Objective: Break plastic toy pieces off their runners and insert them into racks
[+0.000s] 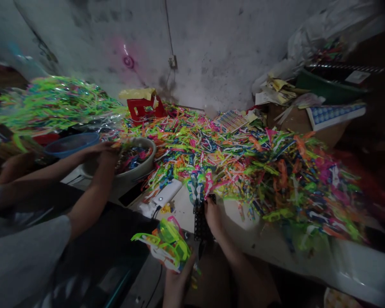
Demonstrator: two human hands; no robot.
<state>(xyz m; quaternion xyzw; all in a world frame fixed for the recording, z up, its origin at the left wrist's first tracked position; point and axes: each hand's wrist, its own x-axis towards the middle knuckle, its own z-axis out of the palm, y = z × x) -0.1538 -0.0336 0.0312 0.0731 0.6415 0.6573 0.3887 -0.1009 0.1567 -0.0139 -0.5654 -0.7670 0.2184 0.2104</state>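
My left hand [179,273], low in the middle, is closed around a bunch of plastic toy glasses [171,244] in neon yellow-green, orange, white and pink. At the table edge, my right hand [214,216] has its fingers curled in beside a black perforated strip [199,224]. Its fingertips meet the lower end of some pink plastic glasses [208,182]; what they pinch is partly hidden. Blue and white glasses [195,188] stand in a tight row at the strip's far end.
A big heap of coloured plastic glasses [276,167] covers the table. At left, another person's arms [96,184] reach into a pale basin [150,156]. A white power bank [168,192] with a cable, a red crate [144,109] and a green bin [330,87] stand around.
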